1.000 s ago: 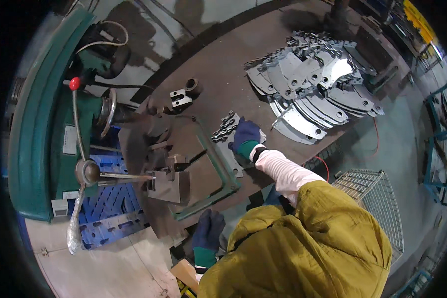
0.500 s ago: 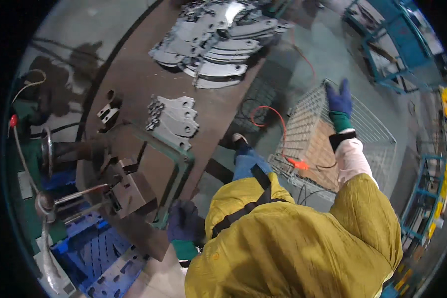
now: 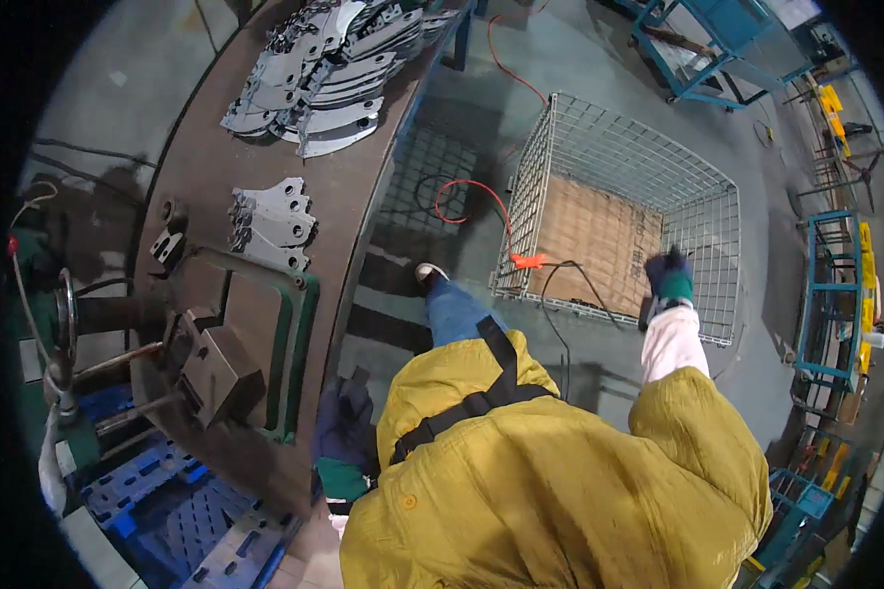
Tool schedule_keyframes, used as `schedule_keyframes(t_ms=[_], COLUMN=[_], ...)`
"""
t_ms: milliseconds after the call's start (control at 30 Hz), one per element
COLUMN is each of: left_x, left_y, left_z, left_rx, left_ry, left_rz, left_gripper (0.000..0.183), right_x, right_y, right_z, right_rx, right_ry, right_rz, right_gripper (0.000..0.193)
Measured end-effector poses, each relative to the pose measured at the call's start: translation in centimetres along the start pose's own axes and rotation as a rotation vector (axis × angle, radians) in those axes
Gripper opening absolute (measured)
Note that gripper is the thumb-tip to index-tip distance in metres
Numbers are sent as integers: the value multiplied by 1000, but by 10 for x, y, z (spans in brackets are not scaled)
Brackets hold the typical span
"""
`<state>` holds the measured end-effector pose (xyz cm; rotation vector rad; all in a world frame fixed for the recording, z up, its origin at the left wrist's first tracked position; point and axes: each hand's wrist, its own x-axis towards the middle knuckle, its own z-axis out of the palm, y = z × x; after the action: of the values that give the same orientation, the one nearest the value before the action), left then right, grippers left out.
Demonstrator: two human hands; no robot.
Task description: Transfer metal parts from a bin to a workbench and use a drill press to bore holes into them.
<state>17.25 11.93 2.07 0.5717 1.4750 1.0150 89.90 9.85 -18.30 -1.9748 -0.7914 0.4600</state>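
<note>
My left hand, in a dark blue glove with a green cuff, hangs at the near edge of the brown worktable. Its fingers are loosely stretched and nothing shows in them. My right hand, gloved the same way, is out over the near right part of a wire mesh cage. Its fingers look apart and hold nothing that I can see, though they are dark and partly foreshortened. Whether it touches the mesh, I cannot tell. A wooden board lines the cage bottom.
Grey metal plates lie heaped on the table, with a smaller stack nearer. A green-framed machine base with a metal block stands at left, above a blue pallet. A red hose crosses the floor. Blue carts stand beyond.
My right hand has come back nearer to me from the far side of the cage. The view has shifted, showing more of the cage's inside. My left hand stays by the table edge.
</note>
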Motion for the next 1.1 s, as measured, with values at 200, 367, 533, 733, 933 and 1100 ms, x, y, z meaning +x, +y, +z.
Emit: schedule_keyframes(t_ms=[200, 367, 533, 733, 933, 1100], left_x=[25, -6, -9, -12, -9, -13], left_y=[-4, 3, 8, 6, 1, 13], left_z=[-20, -9, -6, 9, -6, -23], left_rx=[-502, -478, -589, -524, -297, -475], left_ry=[-137, -14, 33, 93, -47, 0], left_rz=[-273, -189, -318, -346, -247, -196], left_gripper=[40, 28, 19, 20, 22, 28], right_x=[209, 197, 157, -58, -188, -156], right_y=[-132, -245, -169, -133, -171, -186], right_z=[-7, -7, -71, 18, 203, 276], right_rx=[1391, 13, -1032, -853, -764, -359], right_ry=[-435, 198, -89, -543, -218, 93], right_rz=[-156, -100, -437, -146, -166, 331], right_gripper=[35, 34, 47, 117, 109, 83])
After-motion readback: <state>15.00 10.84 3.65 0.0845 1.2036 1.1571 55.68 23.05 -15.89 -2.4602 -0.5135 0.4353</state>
